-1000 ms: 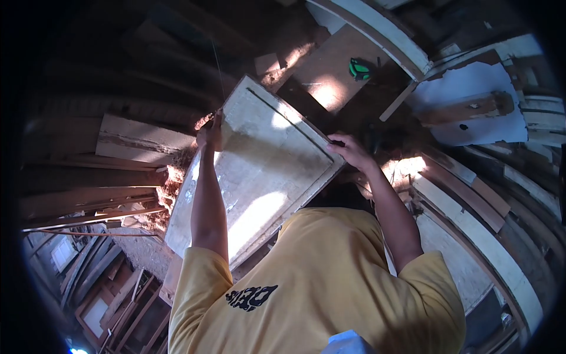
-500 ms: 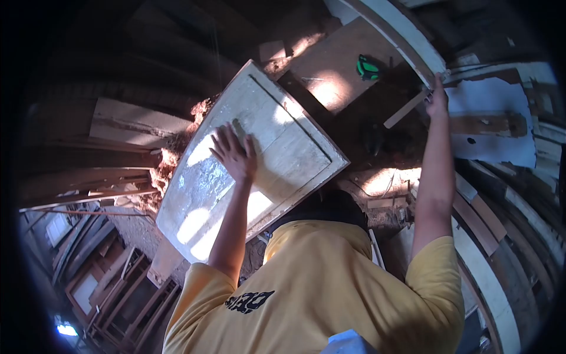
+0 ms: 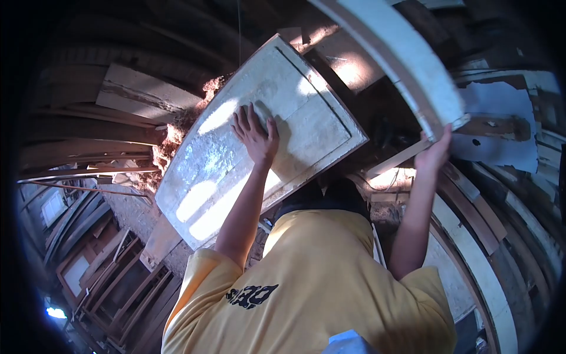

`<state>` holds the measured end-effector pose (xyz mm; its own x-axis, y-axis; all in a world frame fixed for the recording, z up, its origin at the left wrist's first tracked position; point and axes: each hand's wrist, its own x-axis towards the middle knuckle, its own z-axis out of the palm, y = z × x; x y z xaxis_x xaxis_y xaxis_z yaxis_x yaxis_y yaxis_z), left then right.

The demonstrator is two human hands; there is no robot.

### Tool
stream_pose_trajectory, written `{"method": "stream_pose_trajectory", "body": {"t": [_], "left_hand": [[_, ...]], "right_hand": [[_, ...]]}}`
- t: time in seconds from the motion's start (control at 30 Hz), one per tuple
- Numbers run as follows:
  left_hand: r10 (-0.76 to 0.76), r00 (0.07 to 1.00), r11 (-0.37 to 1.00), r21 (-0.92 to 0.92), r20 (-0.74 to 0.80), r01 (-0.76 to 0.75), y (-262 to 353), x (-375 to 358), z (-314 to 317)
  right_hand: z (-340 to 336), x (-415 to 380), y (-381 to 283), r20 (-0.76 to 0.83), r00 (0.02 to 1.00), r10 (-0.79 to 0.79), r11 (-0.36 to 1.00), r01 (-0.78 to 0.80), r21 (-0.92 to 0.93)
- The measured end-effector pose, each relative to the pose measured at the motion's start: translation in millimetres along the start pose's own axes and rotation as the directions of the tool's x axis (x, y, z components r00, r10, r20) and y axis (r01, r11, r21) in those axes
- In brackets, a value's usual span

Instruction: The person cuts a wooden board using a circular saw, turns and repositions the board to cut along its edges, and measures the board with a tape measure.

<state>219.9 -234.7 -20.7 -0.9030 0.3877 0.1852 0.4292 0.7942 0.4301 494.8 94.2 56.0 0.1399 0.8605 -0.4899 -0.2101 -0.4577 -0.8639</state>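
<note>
A worn pale board (image 3: 236, 177) with a dark groove near its right edges lies tilted before me. My left hand (image 3: 257, 134) rests on its upper surface with the fingers spread. To the right, my right hand (image 3: 433, 154) is wrapped round the near end of a long pale beam (image 3: 407, 56) that runs up to the top of the view. A thin wooden strip (image 3: 398, 160) sticks out leftward beside that hand; whether the fingers hold it too cannot be made out.
A white sheet with a brown piece (image 3: 501, 127) lies at the right. Long planks (image 3: 471, 253) stand at the lower right. A pale plank (image 3: 141, 94) and wood shavings (image 3: 168, 141) lie left of the board. Wooden frames (image 3: 112, 277) are at the lower left.
My right hand has drawn nearer to my body, bringing the beam with it, which now covers the green tool. The board sits slightly farther up and right in view, my left hand still on it.
</note>
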Motion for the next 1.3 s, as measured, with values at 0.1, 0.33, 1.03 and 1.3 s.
{"method": "stream_pose_trajectory", "body": {"t": [0.1, 0.33, 1.03, 1.3], "left_hand": [[0.026, 0.997, 0.954, -0.296, -0.069, -0.045, -24, -4, 4], [0.186, 0.980, 0.950, -0.269, 0.075, -0.160, -49, -55, -48], [0.521, 0.668, 0.839, -0.174, 0.531, -0.515, 10, -105, -70], [0.524, 0.648, 0.792, -0.037, 0.553, -0.610, 10, -109, -57]], "right_hand": [[-19, -87, 66, 0.093, 0.989, 0.115, 0.993, -0.115, -0.005], [-21, -174, 182, 0.025, 0.985, 0.168, 0.977, -0.163, -0.138], [-48, -189, 222, 0.354, 0.876, 0.328, 0.872, -0.136, -0.470], [-199, -45, 288, 0.439, 0.864, 0.247, 0.751, 0.115, -0.650]]}}
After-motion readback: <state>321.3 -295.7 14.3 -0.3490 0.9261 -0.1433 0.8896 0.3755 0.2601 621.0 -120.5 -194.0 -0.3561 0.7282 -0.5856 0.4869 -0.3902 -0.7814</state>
